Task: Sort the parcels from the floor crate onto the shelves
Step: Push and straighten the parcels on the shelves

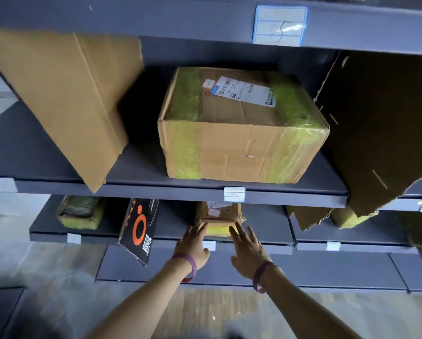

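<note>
A small brown parcel (218, 217) with yellow tape and a white label sits on the lower grey shelf (266, 231), under the middle shelf's edge. My left hand (192, 243) reaches to its left front corner with fingers spread, fingertips touching or nearly touching it. My right hand (247, 248) is at its right front corner, fingers spread, just off the box. Neither hand grips it. Both wrists wear purple bands. The floor crate is out of view.
On the middle shelf (285, 195) stand a large yellow-taped box (241, 128), a tilted plain carton (65, 94) on the left and a dark torn carton (386, 128) on the right. The lower shelf also holds a black-orange box (139, 226) and a small yellow-wrapped parcel (80, 212).
</note>
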`<state>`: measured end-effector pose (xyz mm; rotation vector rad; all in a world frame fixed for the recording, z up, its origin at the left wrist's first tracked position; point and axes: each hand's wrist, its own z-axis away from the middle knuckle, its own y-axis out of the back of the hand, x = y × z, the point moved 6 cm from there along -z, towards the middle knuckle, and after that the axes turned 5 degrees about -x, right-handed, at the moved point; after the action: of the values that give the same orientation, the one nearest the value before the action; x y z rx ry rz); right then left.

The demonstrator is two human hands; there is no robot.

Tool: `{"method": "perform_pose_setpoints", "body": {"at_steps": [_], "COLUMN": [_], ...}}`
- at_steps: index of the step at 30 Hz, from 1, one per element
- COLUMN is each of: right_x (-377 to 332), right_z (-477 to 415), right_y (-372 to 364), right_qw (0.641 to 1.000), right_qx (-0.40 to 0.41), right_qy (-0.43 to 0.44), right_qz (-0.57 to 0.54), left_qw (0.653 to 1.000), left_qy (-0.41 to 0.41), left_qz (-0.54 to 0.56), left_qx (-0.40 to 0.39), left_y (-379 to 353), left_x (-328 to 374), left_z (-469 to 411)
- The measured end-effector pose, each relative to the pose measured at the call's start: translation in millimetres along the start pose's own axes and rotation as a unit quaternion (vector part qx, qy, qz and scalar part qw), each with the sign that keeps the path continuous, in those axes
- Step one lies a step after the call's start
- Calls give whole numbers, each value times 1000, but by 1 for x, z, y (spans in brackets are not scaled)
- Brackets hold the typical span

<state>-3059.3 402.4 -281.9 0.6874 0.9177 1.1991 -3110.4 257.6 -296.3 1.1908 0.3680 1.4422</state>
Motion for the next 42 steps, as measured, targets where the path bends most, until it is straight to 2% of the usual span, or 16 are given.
{"method": "perform_pose_setpoints", "body": {"at_steps": [5,19,29,31,33,37,42], "right_x": [-4,2,-11,-18,-29,-60,-74], "right_z": [-9,-37,0,15,32,72,106], "right_y": [0,11,26,35,46,79,127], "right_qw": [1000,1000,1000,999,997,976,950], "right_qx": [-1,-3,18,41,74,199,293], "right_qy": [-8,-7,-8,-9,4,86,110], "right_qz": [18,23,20,-1,-22,-20,-4], "left_qw": [1000,1000,1000,998,989,956,919], "left_qy": [-15,10,-17,-45,-106,-201,-262], "left_qz": [-1,24,5,2,26,100,76], "left_qx": [4,12,5,33,96,186,285], "left_y": [-1,14,14,26,44,80,133], "left_x": [-3,2,20,30,44,73,97], "left_z": [-7,-33,6,20,38,82,126]}}
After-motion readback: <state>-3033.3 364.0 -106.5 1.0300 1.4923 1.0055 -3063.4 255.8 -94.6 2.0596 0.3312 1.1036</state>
